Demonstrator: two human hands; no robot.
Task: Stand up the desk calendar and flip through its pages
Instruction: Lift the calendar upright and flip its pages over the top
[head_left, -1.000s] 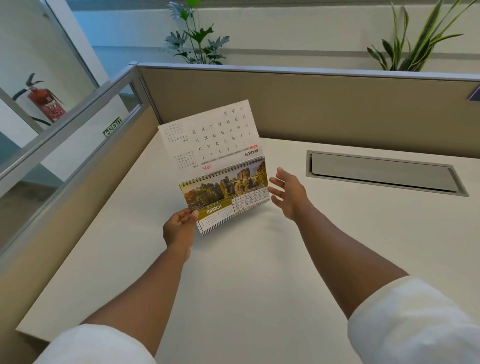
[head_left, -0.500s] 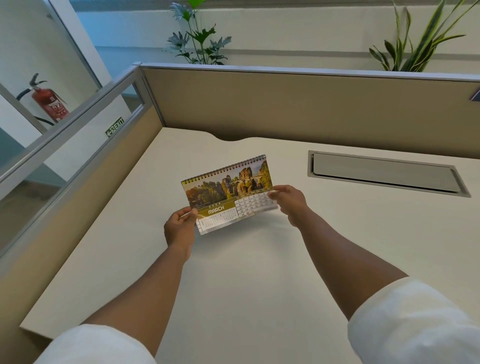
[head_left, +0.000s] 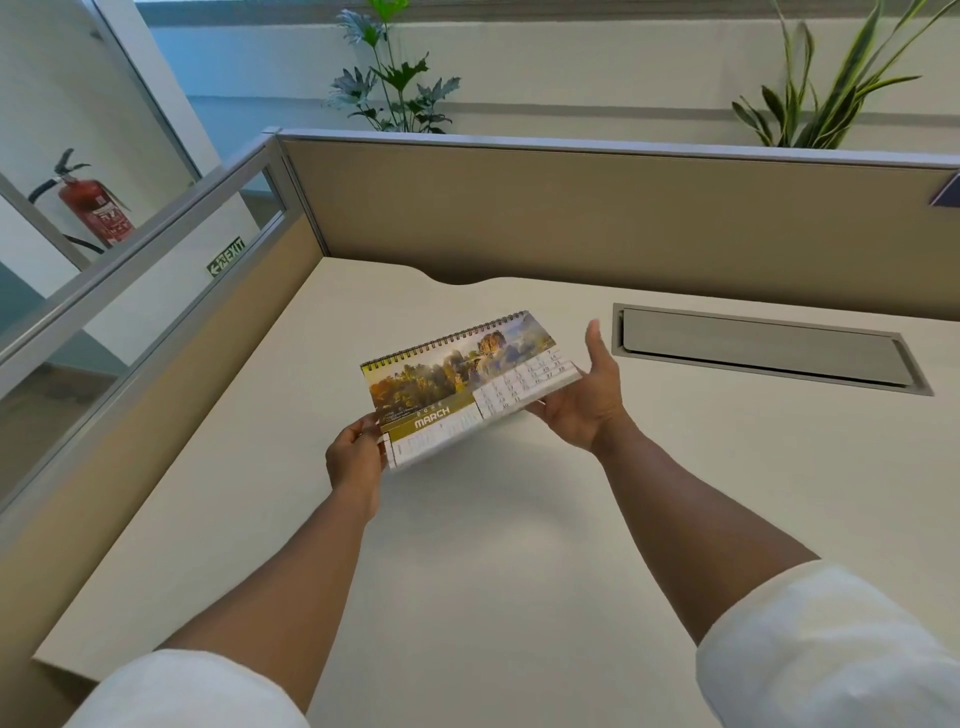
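Your left hand (head_left: 356, 457) pinches the near-left corner of the calendar (head_left: 467, 387); this grip is narrow and closed on the page stack. Your right hand (head_left: 587, 400) supports the right edge from below, palm up, thumb raised and fingers spread, so this grip is wide and cradles rather than clamps. The calendar is held above the middle of the desk (head_left: 493, 545), tilted, with its wire spiral along the far edge and the March page facing you. Whether its base touches the desk cannot be told.

To complete the step well, lower the near edge until the base sits flat on the desk, then spread the two cover boards so the stand forms a stable tent. Keep the left pinch on the base, not on loose pages. Lift one sheet at a time by its free edge and turn it over the spiral without creasing it.

Count: one calendar, two hands, one desk, one cable hatch (head_left: 763, 348) at the far right, two plants (head_left: 395, 88) behind the partition (head_left: 571, 208).
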